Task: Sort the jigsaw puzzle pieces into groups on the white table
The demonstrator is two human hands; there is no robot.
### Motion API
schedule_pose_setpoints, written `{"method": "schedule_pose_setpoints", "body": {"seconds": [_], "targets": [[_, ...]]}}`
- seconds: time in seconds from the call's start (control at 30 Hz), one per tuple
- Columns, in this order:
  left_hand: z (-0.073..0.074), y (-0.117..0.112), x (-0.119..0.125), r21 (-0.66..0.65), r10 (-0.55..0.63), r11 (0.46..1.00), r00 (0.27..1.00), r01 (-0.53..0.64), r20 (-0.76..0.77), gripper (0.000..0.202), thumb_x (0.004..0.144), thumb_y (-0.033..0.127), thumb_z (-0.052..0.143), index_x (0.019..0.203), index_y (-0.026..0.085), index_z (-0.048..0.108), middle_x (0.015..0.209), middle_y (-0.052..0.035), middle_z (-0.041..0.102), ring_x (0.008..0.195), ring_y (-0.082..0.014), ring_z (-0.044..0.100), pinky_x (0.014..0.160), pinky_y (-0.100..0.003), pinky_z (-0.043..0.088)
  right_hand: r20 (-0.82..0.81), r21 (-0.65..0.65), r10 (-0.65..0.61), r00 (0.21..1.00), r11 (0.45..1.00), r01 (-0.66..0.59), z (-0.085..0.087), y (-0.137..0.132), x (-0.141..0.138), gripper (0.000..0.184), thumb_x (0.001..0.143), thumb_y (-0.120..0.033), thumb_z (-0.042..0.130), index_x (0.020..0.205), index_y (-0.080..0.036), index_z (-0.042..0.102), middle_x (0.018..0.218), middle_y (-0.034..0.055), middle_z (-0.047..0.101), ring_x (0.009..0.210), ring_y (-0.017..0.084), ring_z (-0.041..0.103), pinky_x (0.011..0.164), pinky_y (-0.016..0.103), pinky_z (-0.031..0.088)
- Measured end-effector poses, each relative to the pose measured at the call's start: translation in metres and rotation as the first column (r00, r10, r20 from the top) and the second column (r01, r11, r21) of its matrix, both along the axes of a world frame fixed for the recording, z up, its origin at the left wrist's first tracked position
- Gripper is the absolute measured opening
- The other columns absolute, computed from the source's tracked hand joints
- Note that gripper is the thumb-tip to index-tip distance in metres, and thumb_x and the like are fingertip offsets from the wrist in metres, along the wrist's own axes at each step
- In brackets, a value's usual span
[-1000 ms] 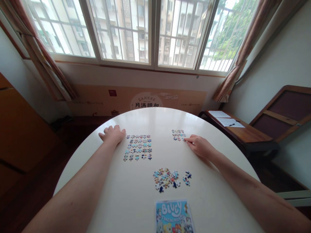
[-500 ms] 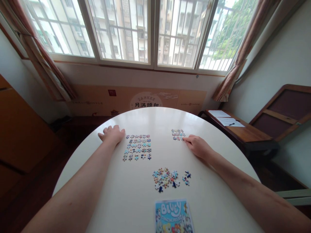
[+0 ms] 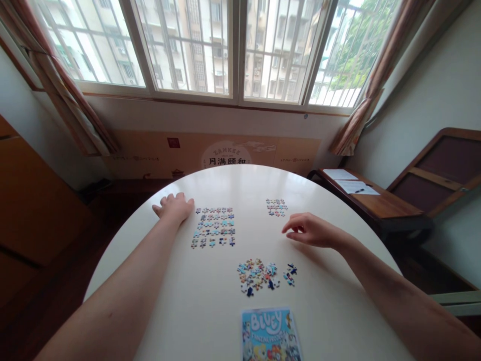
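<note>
My left hand [image 3: 173,207] lies on the white round table [image 3: 165,306] with its fingers spread, holding nothing. Just right of it, rows of jigsaw pieces [image 3: 214,224] are laid out in a block. A smaller block of jigsaw pieces [image 3: 276,206] sits farther right. My right hand [image 3: 306,229] hovers over the table just below and right of that small block, fingers loosely bent and apart with nothing visible in them. Nearer to me lies a heap of mixed jigsaw pieces [image 3: 255,274], with a few loose pieces [image 3: 290,274] beside it.
A blue Bluey picture card [image 3: 269,335] lies at the table's near side. To the right stands a wooden bench [image 3: 391,205] with papers [image 3: 356,187] and a pen on it. A large printed cardboard panel [image 3: 150,155] leans under the barred window.
My right hand has lifted off the small block of jigsaw pieces and moved slightly toward me, its fingers loosening. My left hand has stayed in place.
</note>
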State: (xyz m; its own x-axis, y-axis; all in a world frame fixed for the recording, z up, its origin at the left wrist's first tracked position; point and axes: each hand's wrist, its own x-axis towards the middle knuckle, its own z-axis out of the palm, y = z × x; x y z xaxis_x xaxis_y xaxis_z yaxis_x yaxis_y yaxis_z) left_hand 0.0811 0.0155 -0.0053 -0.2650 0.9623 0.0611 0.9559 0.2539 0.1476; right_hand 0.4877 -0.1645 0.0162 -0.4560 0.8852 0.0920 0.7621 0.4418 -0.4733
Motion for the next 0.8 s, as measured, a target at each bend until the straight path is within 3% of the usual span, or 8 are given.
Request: {"method": "schedule_pose_setpoints", "body": {"seconds": [0.07, 0.17, 0.33, 0.53, 0.63, 0.8], "targets": [[0.001, 0.0, 0.001, -0.007, 0.001, 1.0, 1.0, -0.001, 0.004, 0.059, 0.088, 0.053, 0.04, 0.134, 0.021, 0.058, 0.143, -0.0208, 0.052, 0.133, -0.0417, 0.041, 0.106, -0.063, 0.03, -0.049, -0.163, 0.159, 0.986, 0.973, -0.165, 0.012, -0.009, -0.003, 0.017, 0.085, -0.024, 0.069, 0.099, -0.022, 0.08, 0.08, 0.0018, 0.063, 0.068, 0.013, 0.058, 0.064, 0.024, 0.047], [0.001, 0.0, 0.001, -0.006, 0.007, 1.0, 1.0, -0.007, -0.002, 0.057, 0.088, 0.053, 0.041, 0.133, 0.022, 0.059, 0.143, -0.0204, 0.052, 0.132, -0.0419, 0.042, 0.105, -0.064, 0.03, -0.069, -0.27, 0.284, 0.956, 0.917, -0.292, 0.024, -0.019, -0.011, 0.017, 0.081, -0.026, 0.075, 0.097, -0.022, 0.081, 0.076, 0.0, 0.06, 0.069, 0.012, 0.057, 0.066, 0.023, 0.046], [0.001, -0.001, 0.001, -0.01, 0.008, 1.0, 1.0, -0.008, 0.001, 0.057, 0.088, 0.052, 0.041, 0.134, 0.022, 0.058, 0.143, -0.0206, 0.052, 0.13, -0.0425, 0.043, 0.105, -0.065, 0.03, 0.022, -0.327, 0.321, 0.947, 0.897, -0.297, 0.026, -0.025, -0.025, 0.016, 0.074, -0.025, 0.081, 0.089, -0.021, 0.079, 0.074, -0.002, 0.061, 0.067, 0.011, 0.057, 0.062, 0.022, 0.042], [-0.003, 0.001, -0.002, 0.023, 0.001, 1.0, 1.0, -0.001, -0.012, 0.057, 0.088, 0.053, 0.039, 0.131, 0.023, 0.06, 0.141, -0.02, 0.053, 0.13, -0.0416, 0.043, 0.105, -0.064, 0.03, 0.058, -0.253, 0.207, 0.977, 0.949, -0.186, 0.019, -0.015, -0.013, 0.01, 0.076, -0.022, 0.076, 0.085, -0.023, 0.078, 0.079, -0.0008, 0.068, 0.073, 0.013, 0.061, 0.068, 0.024, 0.045], [-0.003, 0.003, -0.003, 0.023, 0.003, 1.0, 1.0, -0.003, -0.005, 0.058, 0.088, 0.054, 0.04, 0.132, 0.023, 0.059, 0.142, -0.0208, 0.052, 0.131, -0.0423, 0.043, 0.106, -0.066, 0.029, 0.035, -0.09, 0.001, 0.999, 0.996, 0.002, 0.006, 0.0, 0.007, 0.007, 0.078, -0.024, 0.073, 0.083, -0.023, 0.079, 0.081, 0.001, 0.071, 0.074, 0.015, 0.063, 0.07, 0.026, 0.047], [-0.003, 0.004, -0.003, 0.009, 0.005, 1.0, 1.0, -0.005, 0.007, 0.059, 0.088, 0.054, 0.039, 0.134, 0.022, 0.058, 0.145, -0.0212, 0.05, 0.133, -0.0427, 0.041, 0.107, -0.067, 0.027, 0.02, 0.071, -0.223, 0.975, 0.973, 0.221, -0.019, 0.024, 0.031, 0.019, 0.087, -0.034, 0.065, 0.089, -0.023, 0.08, 0.091, 0.0044, 0.075, 0.075, 0.018, 0.063, 0.072, 0.031, 0.048]]}}
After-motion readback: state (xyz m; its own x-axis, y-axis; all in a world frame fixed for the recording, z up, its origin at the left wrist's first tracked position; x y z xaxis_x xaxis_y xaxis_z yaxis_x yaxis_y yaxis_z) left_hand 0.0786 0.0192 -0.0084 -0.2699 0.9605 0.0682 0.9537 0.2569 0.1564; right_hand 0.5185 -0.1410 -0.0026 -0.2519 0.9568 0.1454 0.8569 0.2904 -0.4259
